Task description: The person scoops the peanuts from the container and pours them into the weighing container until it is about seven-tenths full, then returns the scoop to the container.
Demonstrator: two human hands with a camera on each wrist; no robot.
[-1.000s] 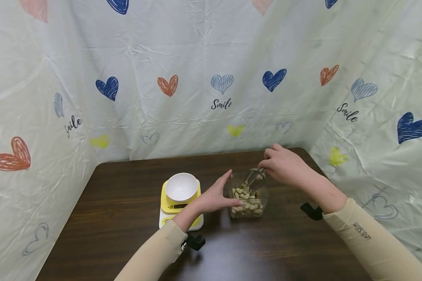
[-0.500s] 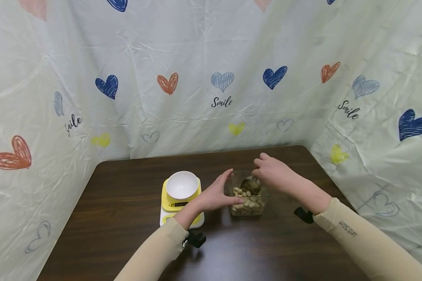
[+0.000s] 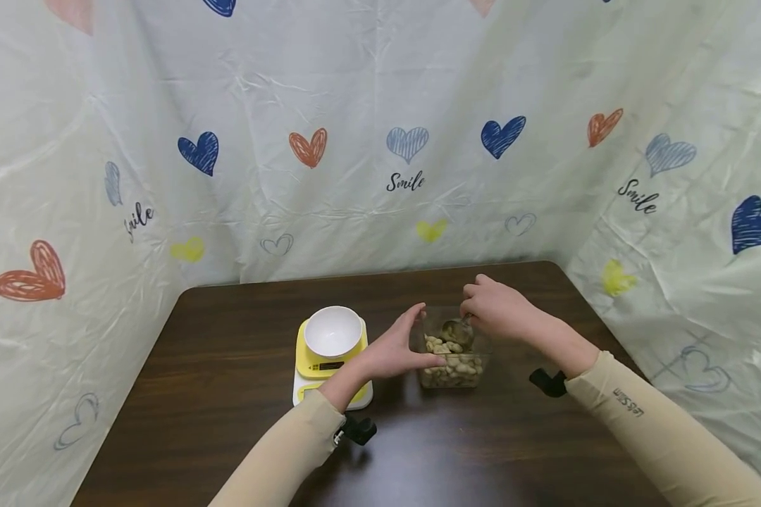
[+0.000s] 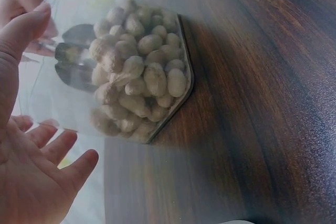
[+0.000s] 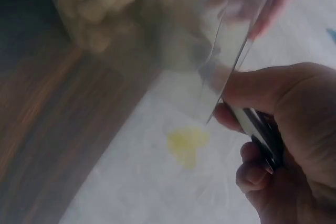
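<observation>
A clear square container (image 3: 463, 354) holding unshelled peanuts (image 4: 134, 72) stands on the table. My left hand (image 3: 394, 352) holds it at the left, thumb against the front wall and fingers at the back corner. From the right, my right hand (image 3: 499, 308) grips the dark handle (image 5: 262, 135) of a metal scoop (image 3: 458, 332). The scoop's head dips inside the container, down among the peanuts; through the clear wall in the left wrist view, its lower edge is hidden by them.
Left of the container, a white bowl (image 3: 333, 334) sits on a yellow and white kitchen scale (image 3: 306, 372), close beside my left forearm. The dark wooden table (image 3: 228, 352) ends at a white curtain (image 3: 349, 225) printed with hearts behind it and on both sides.
The right hand has moved left and slightly down over the container, turning the scoop and pushing its head into the peanuts. The left hand stays at the container.
</observation>
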